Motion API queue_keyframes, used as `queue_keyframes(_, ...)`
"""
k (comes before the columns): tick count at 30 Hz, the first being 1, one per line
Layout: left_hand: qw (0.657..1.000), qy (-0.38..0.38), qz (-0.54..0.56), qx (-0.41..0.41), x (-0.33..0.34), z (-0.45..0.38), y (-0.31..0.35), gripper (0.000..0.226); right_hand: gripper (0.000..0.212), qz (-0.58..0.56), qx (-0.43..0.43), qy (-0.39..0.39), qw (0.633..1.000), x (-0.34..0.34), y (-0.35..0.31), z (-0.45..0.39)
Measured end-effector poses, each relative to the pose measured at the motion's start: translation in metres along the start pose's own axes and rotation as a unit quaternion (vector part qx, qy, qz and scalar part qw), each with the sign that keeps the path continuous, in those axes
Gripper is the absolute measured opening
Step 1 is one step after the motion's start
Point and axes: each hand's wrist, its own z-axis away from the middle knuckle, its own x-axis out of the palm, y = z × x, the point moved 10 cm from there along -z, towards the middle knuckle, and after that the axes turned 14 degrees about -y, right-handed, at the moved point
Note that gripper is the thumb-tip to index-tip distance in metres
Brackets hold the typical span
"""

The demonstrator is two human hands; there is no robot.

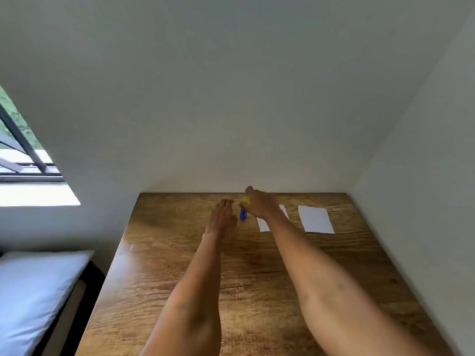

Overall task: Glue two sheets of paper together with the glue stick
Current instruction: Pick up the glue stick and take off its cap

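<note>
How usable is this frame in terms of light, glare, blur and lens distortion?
Head view: daylight from the window blows out the sill; soft sheen on the table; wide-angle stretch bends the forearms and walls; right hand and glue stick are small and slightly blurred, so the grip is unclear; left hand rests flat.

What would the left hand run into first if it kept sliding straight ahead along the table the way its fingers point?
Probably nothing but bare table until the wall behind it. The left hand points to the far edge, and the glue stick stands just to its right, seemingly off that line, though depth is unclear.
</note>
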Motion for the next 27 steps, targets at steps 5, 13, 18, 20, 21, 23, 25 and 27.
queue_keyframes(5,0.992,0.002,0.125,0.004,0.006,-0.022,0.000,0.035,0.027,-0.029,-0.037,-0.035,0.998,-0.003,-0.005,-0.024)
queue_keyframes(13,0.985,0.043,0.160,0.045,-0.033,-0.041,0.006,0.012,0.016,-0.170,-0.109,-0.108,0.973,-0.026,-0.006,-0.051)
queue_keyframes(18,0.993,-0.055,0.065,0.077,-0.033,-0.052,0.012,0.017,0.024,-0.214,-0.139,-0.174,0.951,-0.021,-0.001,-0.058)
queue_keyframes(20,0.991,-0.096,0.044,0.080,-0.027,-0.054,0.009,0.021,0.024,-0.188,-0.156,-0.194,0.950,-0.019,-0.006,-0.060)
queue_keyframes(21,0.990,-0.106,0.043,0.077,-0.026,-0.055,0.004,0.022,0.024,-0.176,-0.160,-0.192,0.952,-0.019,-0.007,-0.061)
queue_keyframes(23,0.992,-0.091,0.062,0.059,-0.029,-0.055,-0.008,0.022,0.023,-0.175,-0.168,-0.166,0.956,-0.023,-0.007,-0.064)
queue_keyframes(25,0.993,-0.043,0.107,0.039,-0.038,-0.055,-0.022,0.020,0.024,-0.218,-0.176,-0.116,0.953,-0.027,-0.003,-0.066)
queue_keyframes(27,0.987,0.016,0.161,0.020,-0.048,-0.051,-0.035,0.020,0.032,-0.279,-0.173,-0.050,0.943,-0.026,0.004,-0.064)
